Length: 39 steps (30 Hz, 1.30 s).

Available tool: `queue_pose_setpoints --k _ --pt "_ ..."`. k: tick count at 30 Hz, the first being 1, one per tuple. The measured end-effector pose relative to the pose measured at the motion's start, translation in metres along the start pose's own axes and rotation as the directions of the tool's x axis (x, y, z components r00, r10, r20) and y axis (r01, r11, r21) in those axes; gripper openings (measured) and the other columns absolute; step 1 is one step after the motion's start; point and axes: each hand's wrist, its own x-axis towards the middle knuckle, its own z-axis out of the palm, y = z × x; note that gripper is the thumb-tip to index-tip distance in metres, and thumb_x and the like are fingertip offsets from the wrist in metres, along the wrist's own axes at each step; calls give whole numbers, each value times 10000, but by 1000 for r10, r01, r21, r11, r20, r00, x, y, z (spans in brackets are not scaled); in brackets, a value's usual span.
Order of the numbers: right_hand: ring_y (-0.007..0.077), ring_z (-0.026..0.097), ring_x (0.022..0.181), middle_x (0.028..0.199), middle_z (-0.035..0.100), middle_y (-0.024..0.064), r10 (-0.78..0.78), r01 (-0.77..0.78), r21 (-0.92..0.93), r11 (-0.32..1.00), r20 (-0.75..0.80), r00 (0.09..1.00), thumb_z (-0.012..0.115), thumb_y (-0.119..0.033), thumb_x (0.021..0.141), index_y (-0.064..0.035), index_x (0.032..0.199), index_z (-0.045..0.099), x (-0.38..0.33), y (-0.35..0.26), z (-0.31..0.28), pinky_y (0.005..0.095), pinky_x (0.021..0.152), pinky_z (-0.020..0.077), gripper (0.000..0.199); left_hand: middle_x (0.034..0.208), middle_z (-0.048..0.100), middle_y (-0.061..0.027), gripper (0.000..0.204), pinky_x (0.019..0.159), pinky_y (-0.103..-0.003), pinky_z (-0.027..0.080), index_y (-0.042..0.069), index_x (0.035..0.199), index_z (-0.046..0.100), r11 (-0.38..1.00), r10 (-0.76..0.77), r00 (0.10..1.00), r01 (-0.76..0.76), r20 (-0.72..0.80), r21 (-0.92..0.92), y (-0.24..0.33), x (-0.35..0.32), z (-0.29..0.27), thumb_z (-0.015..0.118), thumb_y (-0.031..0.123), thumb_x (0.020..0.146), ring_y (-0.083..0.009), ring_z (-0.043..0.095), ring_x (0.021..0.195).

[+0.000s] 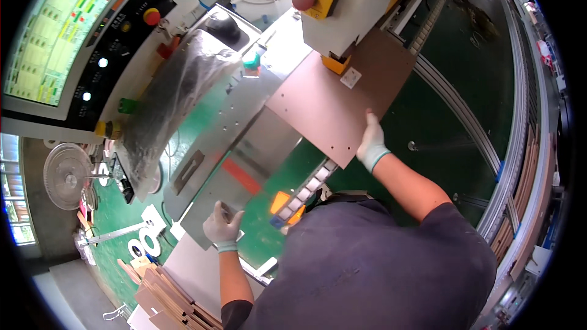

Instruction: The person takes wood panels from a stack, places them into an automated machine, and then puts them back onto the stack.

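Observation:
My right hand [372, 144], in a white glove with a pale green cuff, holds the near right edge of a flat pinkish-brown panel [324, 101]. Its thumb lies on top, and the other fingers are mostly hidden. The panel has small dark holes near its corners and a white label [351, 77]. Its far part passes beneath a white machine head [348, 6]. My left hand [222, 227], gloved alike, is over the near end of the grey metal machine bed [205, 208]. Its thumb and forefinger are apart, and I see nothing held.
A lit control screen [58, 30] stands at the left, beside a panel of buttons. Clear plastic sheeting [183, 85] drapes over the machine. A roller strip [306, 192] runs close to my body. Stacked brown boards [171, 296] lie at the lower left; metal rails [461, 113] curve along the right.

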Motion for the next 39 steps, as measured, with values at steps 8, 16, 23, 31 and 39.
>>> queue_pose_setpoints --k 8,16,23,31,39 --pt "224 605 1183 1351 608 85 -187 176 -92 980 -121 975 705 -420 974 -33 1393 554 -3 -19 11 368 1038 477 590 660 632 -3 767 542 -412 463 80 1165 641 991 51 997 -44 -55 126 -10 -8 12 781 692 726 -256 614 549" --pt "297 591 1197 1363 594 171 -441 437 -158 886 8 897 653 -352 992 -22 1355 597 60 -70 11 373 1027 459 494 697 643 22 733 605 -433 469 107 1169 625 995 6 999 -2 -43 101 -4 -10 10 773 672 726 -254 636 615" --pt "401 618 1022 1086 652 185 -385 901 -253 -352 917 108 684 -204 856 -58 1103 666 -70 18 49 498 922 486 288 731 658 -15 653 646 -448 467 145 1135 651 992 -67 991 78 -112 103 8 -7 0 749 667 754 -277 632 648" --pt "328 690 761 822 704 101 352 968 143 -205 934 -63 710 -169 827 -109 837 698 -187 124 38 461 702 540 62 1028 743 -168 342 823 -486 564 152 1204 716 871 -377 905 419 198 -254 12 -123 3 632 176 873 -365 714 940" --pt "335 686 814 882 717 113 311 960 110 -258 950 -25 608 -313 991 -81 927 730 -182 154 19 425 734 529 269 1149 744 -176 438 935 -449 565 109 1278 703 226 -974 228 969 12 -101 -132 -412 -21 641 219 859 -371 716 1042"
